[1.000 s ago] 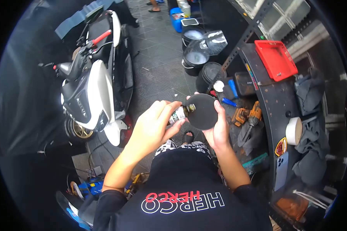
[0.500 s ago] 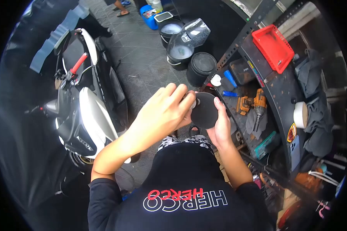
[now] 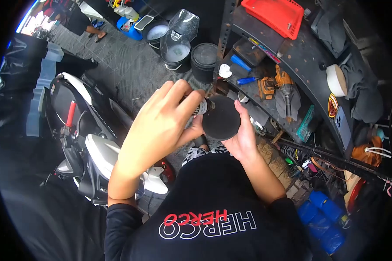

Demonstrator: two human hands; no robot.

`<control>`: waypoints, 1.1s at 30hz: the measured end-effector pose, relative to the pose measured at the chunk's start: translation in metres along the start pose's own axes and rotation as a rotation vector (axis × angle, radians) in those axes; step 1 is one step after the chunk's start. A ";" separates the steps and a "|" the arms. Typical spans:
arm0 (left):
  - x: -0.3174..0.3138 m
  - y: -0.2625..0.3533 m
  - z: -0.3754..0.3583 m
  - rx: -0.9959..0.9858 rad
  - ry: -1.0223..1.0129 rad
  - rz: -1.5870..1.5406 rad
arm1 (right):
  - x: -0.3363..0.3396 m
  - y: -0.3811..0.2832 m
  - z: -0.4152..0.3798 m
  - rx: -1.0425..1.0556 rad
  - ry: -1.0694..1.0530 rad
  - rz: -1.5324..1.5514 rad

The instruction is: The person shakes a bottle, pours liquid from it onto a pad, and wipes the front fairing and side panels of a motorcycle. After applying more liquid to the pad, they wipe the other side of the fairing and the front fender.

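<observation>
My left hand point(image 3: 159, 117) is wrapped round a small bottle point(image 3: 201, 107) with a pale printed label and a dark end. The bottle lies tilted, its dark end against or just over the upper left edge of a round black disc-shaped pad point(image 3: 222, 118). My right hand point(image 3: 244, 135) grips that pad from below and from the right, with the thumb at its upper right edge. Most of the bottle is hidden behind my left fingers.
A white and black motorcycle point(image 3: 102, 156) stands at the left. Buckets point(image 3: 176, 54) are ahead, one under a clear windscreen. At the right, a dark shelf point(image 3: 309, 71) bears a red tray point(image 3: 274, 15), an orange power drill point(image 3: 284, 85) and blue-handled tools. A person's foot point(image 3: 101, 36) shows far left.
The camera view has shifted, bringing more of the floor under the shelf into sight. Both hands and the pad appear farther left, and more of the bottle's label shows.
</observation>
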State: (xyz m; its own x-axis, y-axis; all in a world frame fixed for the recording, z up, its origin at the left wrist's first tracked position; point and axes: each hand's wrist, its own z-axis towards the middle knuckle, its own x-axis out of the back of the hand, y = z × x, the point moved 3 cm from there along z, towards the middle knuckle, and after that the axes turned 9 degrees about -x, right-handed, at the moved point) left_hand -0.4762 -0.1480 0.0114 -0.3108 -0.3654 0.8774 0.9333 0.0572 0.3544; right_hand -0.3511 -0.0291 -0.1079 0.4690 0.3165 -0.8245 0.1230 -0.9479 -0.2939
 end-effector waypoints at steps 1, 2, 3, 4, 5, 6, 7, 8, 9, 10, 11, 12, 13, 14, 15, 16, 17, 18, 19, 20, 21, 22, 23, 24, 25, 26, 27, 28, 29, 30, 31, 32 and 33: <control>0.001 0.002 0.003 0.006 -0.011 0.009 | 0.002 -0.003 -0.001 0.006 -0.005 0.007; 0.000 0.004 0.006 0.000 -0.018 0.013 | 0.003 -0.006 -0.001 0.013 -0.022 -0.006; -0.002 0.006 0.009 -0.010 -0.025 0.017 | 0.005 -0.008 -0.003 0.019 -0.039 -0.017; -0.004 0.008 0.012 -0.019 -0.030 0.022 | 0.006 -0.009 -0.003 0.023 -0.044 -0.010; -0.008 0.010 0.015 -0.024 -0.035 0.027 | 0.009 -0.012 -0.004 0.050 0.009 -0.043; -0.016 0.012 0.019 -0.037 -0.088 0.051 | 0.012 -0.015 -0.005 0.076 0.063 -0.076; -0.023 0.013 0.022 -0.049 -0.142 0.076 | 0.013 -0.017 -0.006 0.079 0.060 -0.071; -0.025 0.016 0.024 -0.051 -0.146 0.079 | 0.015 -0.019 -0.008 0.086 0.083 -0.081; -0.028 0.018 0.028 -0.056 -0.153 0.123 | 0.018 -0.021 -0.009 0.095 0.107 -0.090; -0.030 0.021 0.032 -0.066 -0.161 0.165 | 0.020 -0.025 -0.011 0.103 0.105 -0.081; -0.031 0.023 0.036 -0.080 -0.138 0.171 | 0.022 -0.028 -0.013 0.108 0.103 -0.066; -0.033 0.025 0.039 -0.085 -0.144 0.172 | 0.024 -0.031 -0.015 0.108 0.101 -0.054; -0.037 0.026 0.042 -0.078 -0.166 0.177 | 0.027 -0.033 -0.017 0.108 0.100 -0.047; -0.039 0.027 0.045 -0.068 -0.186 0.184 | 0.029 -0.034 -0.019 0.074 0.079 -0.026; -0.039 0.030 0.048 -0.070 -0.185 0.193 | 0.031 -0.038 -0.018 0.044 0.052 -0.008; -0.037 0.032 0.051 -0.067 -0.156 0.184 | 0.034 -0.042 -0.018 0.052 0.045 -0.005; -0.036 0.035 0.054 -0.064 -0.130 0.171 | 0.037 -0.044 -0.017 0.044 0.005 0.016; -0.036 0.038 0.055 -0.069 -0.132 0.174 | 0.039 -0.047 -0.018 0.034 -0.034 0.038; -0.034 0.040 0.057 -0.047 -0.117 0.166 | 0.040 -0.050 -0.020 0.038 -0.035 0.044; -0.033 0.040 0.059 -0.024 -0.100 0.158 | 0.038 -0.054 -0.022 0.029 -0.056 0.066; -0.033 0.042 0.061 -0.029 -0.072 0.152 | 0.038 -0.057 -0.024 0.017 -0.077 0.087; -0.034 0.044 0.062 -0.031 -0.074 0.153 | 0.041 -0.059 -0.024 0.019 -0.078 0.090; -0.035 0.045 0.063 -0.025 -0.074 0.151 | 0.045 -0.061 -0.024 0.018 -0.112 0.066; -0.035 0.047 0.065 -0.018 -0.073 0.148 | 0.047 -0.062 -0.024 0.016 -0.146 0.042; -0.036 0.049 0.067 -0.017 -0.076 0.149 | 0.050 -0.063 -0.024 0.015 -0.147 0.044; -0.036 0.052 0.070 -0.019 -0.073 0.145 | 0.052 -0.064 -0.023 0.028 -0.126 0.036; -0.037 0.055 0.072 -0.017 -0.070 0.142 | 0.054 -0.066 -0.024 0.038 -0.106 0.026; -0.039 0.057 0.074 -0.012 -0.072 0.145 | 0.053 -0.066 -0.026 0.032 -0.109 0.027; -0.042 0.058 0.077 -0.020 -0.082 0.146 | 0.051 -0.067 -0.029 0.040 -0.055 0.013; -0.044 0.058 0.079 -0.028 -0.092 0.148 | 0.052 -0.067 -0.031 0.047 -0.002 -0.002; -0.048 0.058 0.080 -0.022 -0.093 0.152 | 0.053 -0.066 -0.032 0.041 -0.006 -0.003; -0.053 0.057 0.081 -0.031 -0.125 0.179 | 0.054 -0.066 -0.034 0.041 -0.007 -0.027; -0.056 0.058 0.082 -0.042 -0.156 0.206 | 0.056 -0.067 -0.035 0.043 -0.009 -0.051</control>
State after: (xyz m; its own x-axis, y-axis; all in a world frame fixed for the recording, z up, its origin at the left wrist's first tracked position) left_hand -0.4195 -0.0482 0.0089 -0.1347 -0.2024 0.9700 0.9854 0.0757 0.1526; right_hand -0.3030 0.0509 -0.1174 0.4554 0.3651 -0.8120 0.1091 -0.9281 -0.3561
